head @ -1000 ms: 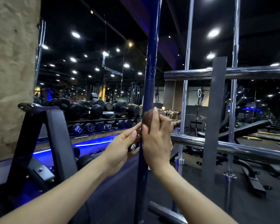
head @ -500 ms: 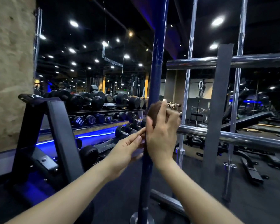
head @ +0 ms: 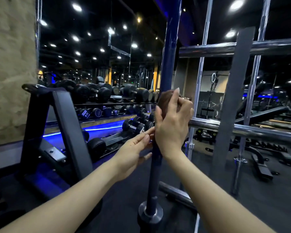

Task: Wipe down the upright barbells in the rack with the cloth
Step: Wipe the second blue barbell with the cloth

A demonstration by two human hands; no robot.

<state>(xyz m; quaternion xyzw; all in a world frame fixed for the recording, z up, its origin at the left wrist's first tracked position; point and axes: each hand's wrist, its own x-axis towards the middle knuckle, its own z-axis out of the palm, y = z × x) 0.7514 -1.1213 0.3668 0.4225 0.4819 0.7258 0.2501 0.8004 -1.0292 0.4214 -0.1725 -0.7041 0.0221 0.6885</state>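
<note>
The right hand point(head: 172, 126) is wrapping round the blue barbell point(head: 170, 47), fingers curled and pressing a brown cloth point(head: 164, 101) against the shaft, with the cloth bunching out just above the thumb side of the hand. The left hand point(head: 134, 153) is sitting just below and beside it, fingers fairly straight, the tips touching the bar where the cloth's lower edge is; whether they are pinching cloth or only steadying the bar, I cannot tell. The blue barbell is standing upright, smooth and glossy, its lower end dropping into a round chrome collar point(head: 150, 212) at the floor. Just to the right, two slim chrome barbells point(head: 201, 68) are standing upright too, gleaming, behind the thick polished horizontal rails point(head: 242, 132) and flat grey post point(head: 232, 101) of the rack. Off to the left, round black dumbbells point(head: 104, 94) are lying in rows along a dumbbell rack beside a rough stone-textured wall point(head: 12, 64).
</note>
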